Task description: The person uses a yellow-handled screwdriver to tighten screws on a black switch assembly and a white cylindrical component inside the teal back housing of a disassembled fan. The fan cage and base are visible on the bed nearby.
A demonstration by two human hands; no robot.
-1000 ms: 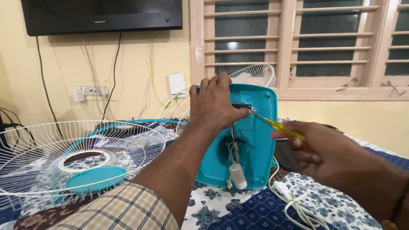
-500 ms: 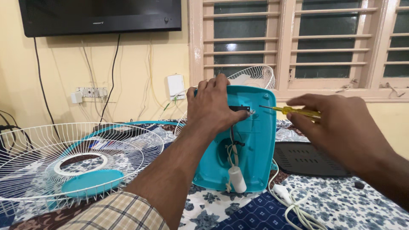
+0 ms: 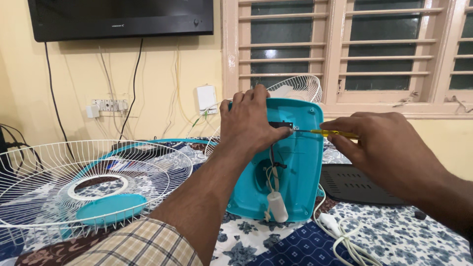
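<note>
Fan housing: teal fan base cover (image 3: pixel 295 162) stands upright on the floral bedsheet (image 3: pixel 394 236).
Left hand (image 3: pixel 253 123): clamped over its top edge.
Right hand (image 3: pixel 389 148): pinching a yellow screwdriver (image 3: pixel 327 133).
Change: screwdriver now level, tip apparently on a screw.
Around: white fan grille (image 3: pixel 74 182) left, window behind.

I see a glossy teal plastic fan housing (image 3: pixel 290 162), a white wire guard (image 3: pixel 74 182), and matt floral cloth (image 3: pixel 394 236).

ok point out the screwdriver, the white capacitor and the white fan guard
screwdriver (image 3: pixel 329 133), head view, on its yellow shaft
white capacitor (image 3: pixel 277 207), head view, on its cylindrical body
white fan guard (image 3: pixel 162 160), head view, on its wire ribs
</note>
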